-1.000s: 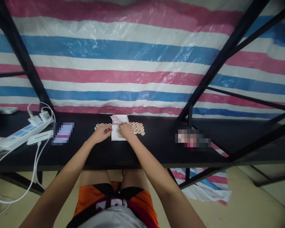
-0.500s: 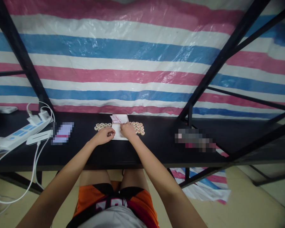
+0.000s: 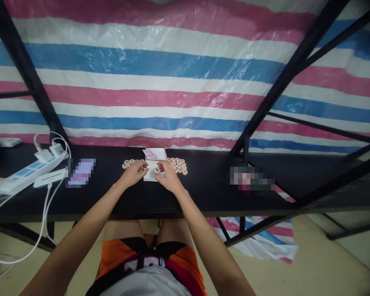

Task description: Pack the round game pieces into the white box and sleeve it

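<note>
A small white box (image 3: 150,176) lies open on the black table between my hands, its flap folded back behind it. My right hand (image 3: 169,177) is over the box's right side, thumb and fingers pinched on a round Chinese chess piece (image 3: 156,169) with a dark character. At the box's left edge, my left hand (image 3: 132,174) has its curved fingers and thumb apart. A chess piece (image 3: 141,169) shows in that gap, apparently lying beyond the fingers. Dark-marked pieces (image 3: 127,162) sit left of the box, partly hidden by my left hand; red-marked pieces (image 3: 180,165) are grouped on the right.
Pink-patterned paper (image 3: 149,154) rests on the box flap. At the left lie a white power strip (image 3: 27,172) with looped cables, a white device (image 3: 50,178) and a blurred-out phone-like rectangle (image 3: 82,172). A pixelated object (image 3: 251,178) is at the right. Black metal bars (image 3: 265,102) frame the table.
My right hand has drawn back slightly, and a dark-marked piece now shows in its fingers. My left hand has risen a little and its fingers have spread.
</note>
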### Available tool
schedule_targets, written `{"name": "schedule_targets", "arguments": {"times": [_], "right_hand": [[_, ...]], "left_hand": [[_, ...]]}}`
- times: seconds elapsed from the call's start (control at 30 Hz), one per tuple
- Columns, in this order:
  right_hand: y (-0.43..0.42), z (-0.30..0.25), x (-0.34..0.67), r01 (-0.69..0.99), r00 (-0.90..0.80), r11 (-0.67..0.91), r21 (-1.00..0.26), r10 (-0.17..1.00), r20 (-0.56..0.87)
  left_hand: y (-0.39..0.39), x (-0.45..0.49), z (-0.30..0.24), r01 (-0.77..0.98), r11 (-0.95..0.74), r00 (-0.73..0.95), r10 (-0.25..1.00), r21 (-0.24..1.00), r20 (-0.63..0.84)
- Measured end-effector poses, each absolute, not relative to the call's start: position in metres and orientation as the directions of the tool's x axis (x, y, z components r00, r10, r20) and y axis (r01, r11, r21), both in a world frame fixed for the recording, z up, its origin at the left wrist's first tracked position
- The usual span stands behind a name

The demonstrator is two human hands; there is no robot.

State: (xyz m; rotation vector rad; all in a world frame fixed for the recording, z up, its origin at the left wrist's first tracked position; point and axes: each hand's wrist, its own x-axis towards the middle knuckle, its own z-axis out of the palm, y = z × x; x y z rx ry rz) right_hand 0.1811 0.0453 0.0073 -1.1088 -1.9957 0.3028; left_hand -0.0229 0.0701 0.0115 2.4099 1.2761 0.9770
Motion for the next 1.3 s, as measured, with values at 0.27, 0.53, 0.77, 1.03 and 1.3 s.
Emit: {"name": "schedule_targets", "arguments": {"times": [0.27, 0.53, 0.77, 1.03, 1.3], "right_hand": [[0.039, -0.004, 0.181, 0.531, -0.286, 0.568, -0.629, 0.818, 0.499], [0.039, -0.003, 0.181, 0.493, -0.313, 0.637, -0.592, 0.765, 0.563], [0.044, -0.007, 0.181, 0.546, -0.305, 0.666, -0.508, 0.723, 0.62], [0.057, -0.015, 0.183, 0.821, -0.209, 0.472, -0.321, 0.772, 0.6], [0.051, -0.014, 0.176, 0.916, -0.243, 0.357, -0.185, 0.858, 0.454]], "left_hand": [[0.061, -0.017, 0.011, 0.61, -0.627, 0.48, 0.779, 0.484, 0.404], [0.06, -0.014, 0.015, 0.572, -0.679, 0.517, 0.734, 0.46, 0.441], [0.069, -0.024, 0.015, 0.566, -0.673, 0.493, 0.739, 0.476, 0.46], [0.084, -0.088, 0.029, 0.88, -0.151, -0.069, 0.898, 0.451, 0.435], [0.086, -0.112, 0.023, 0.864, -0.058, -0.023, 0.988, 0.5, 0.153]]}}
